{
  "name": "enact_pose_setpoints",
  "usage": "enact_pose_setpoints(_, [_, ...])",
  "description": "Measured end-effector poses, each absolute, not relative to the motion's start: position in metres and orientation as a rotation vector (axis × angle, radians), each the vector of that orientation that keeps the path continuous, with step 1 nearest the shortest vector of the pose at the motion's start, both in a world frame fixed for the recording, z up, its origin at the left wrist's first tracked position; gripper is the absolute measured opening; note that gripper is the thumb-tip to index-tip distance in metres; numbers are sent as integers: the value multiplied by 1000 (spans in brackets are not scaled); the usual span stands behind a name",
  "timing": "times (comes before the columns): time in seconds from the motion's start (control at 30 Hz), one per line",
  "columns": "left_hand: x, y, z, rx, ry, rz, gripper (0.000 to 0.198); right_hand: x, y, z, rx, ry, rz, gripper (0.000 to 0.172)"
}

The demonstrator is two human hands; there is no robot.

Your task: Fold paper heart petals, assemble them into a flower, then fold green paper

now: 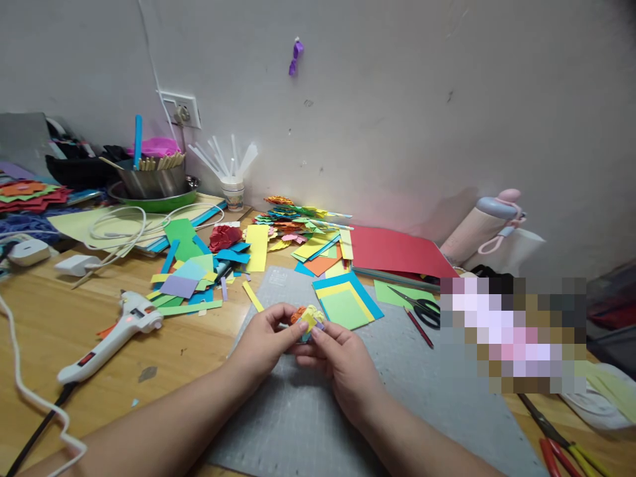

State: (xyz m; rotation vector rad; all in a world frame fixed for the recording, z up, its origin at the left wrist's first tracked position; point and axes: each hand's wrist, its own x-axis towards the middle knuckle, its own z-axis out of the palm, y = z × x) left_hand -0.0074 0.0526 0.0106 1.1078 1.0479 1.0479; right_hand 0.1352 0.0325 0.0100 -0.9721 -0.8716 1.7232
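Note:
Above the grey cutting mat (298, 424), both my hands are closed around a small multicoloured paper flower (312, 315) with orange, yellow and blue parts. My left hand (265, 334) pinches its left side between thumb and fingers. On the other side my right hand (345, 361) grips it, thumb pressed near a purple bit. The fingers cover much of the flower. Just beyond it lie stacked blue, yellow and green paper squares (345, 306). A thin yellow strip (253, 296) rests at the mat's left edge.
A white glue gun (112, 334) lies left, its cord trailing forward. Paper scraps (186, 281) and finished paper flowers (293, 218) spread behind. Black scissors (424, 308) and a dark red pencil (419, 328) lie right. Red-and-yellow-handled pliers (559, 440) sit front right. A red sheet (397, 254) is behind.

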Motion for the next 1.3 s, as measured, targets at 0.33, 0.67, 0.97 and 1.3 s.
enact_pose_setpoints(0.33, [-8, 49, 18, 967, 1019, 1031, 26, 135, 33, 7, -1028, -1066, 1590, 36])
enact_pose_setpoints(0.67, [-9, 50, 18, 1001, 1000, 984, 26, 134, 30, 8, -1048, -1075, 1603, 37])
enact_pose_setpoints(0.97, [-10, 48, 24, 1036, 958, 959, 27, 134, 29, 10, -1021, -1065, 1604, 35])
enact_pose_setpoints(1.3, [-11, 52, 21, 980, 995, 1007, 46, 137, 33, 12, -1016, -925, 1603, 32])
